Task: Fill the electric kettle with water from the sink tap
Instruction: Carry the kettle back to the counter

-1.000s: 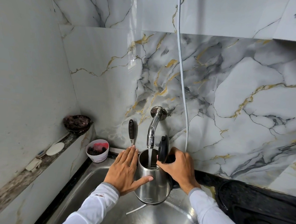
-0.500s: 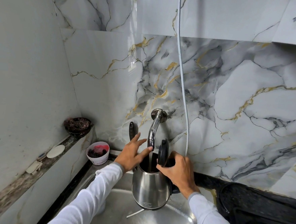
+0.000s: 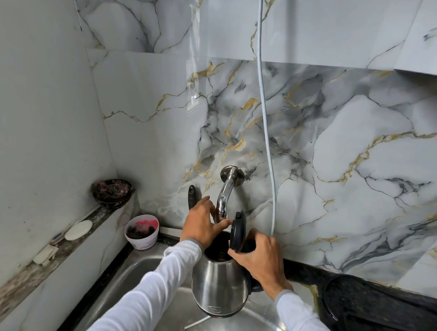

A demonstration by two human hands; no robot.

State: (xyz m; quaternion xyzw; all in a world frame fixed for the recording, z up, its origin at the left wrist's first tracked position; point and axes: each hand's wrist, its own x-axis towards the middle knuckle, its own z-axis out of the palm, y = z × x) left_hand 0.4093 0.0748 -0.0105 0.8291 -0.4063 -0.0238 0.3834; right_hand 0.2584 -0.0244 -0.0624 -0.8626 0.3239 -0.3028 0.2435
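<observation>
A stainless steel electric kettle (image 3: pixel 219 287) hangs over the steel sink (image 3: pixel 127 270), its black lid (image 3: pixel 238 231) flipped up and its mouth under the chrome wall tap (image 3: pixel 225 191). My right hand (image 3: pixel 260 258) grips the kettle's black handle on its right side. My left hand (image 3: pixel 203 222) is up at the tap's spout, thumb and fingers closed around its lower end. I see no water stream between spout and kettle. The kettle's inside looks dark; its water level cannot be judged.
A black-handled utensil (image 3: pixel 191 195) stands against the marble wall left of the tap. A white cup (image 3: pixel 142 233) sits at the sink's back left corner. On the left ledge rest a dark bowl (image 3: pixel 112 190) and a white disc (image 3: pixel 78 230). A pale cable (image 3: pixel 266 132) hangs behind. Black countertop (image 3: pixel 383 311) lies right.
My left hand left the kettle's side and rose to the tap spout. The water stream seen a second ago is gone. The kettle sits slightly lower and nearer.
</observation>
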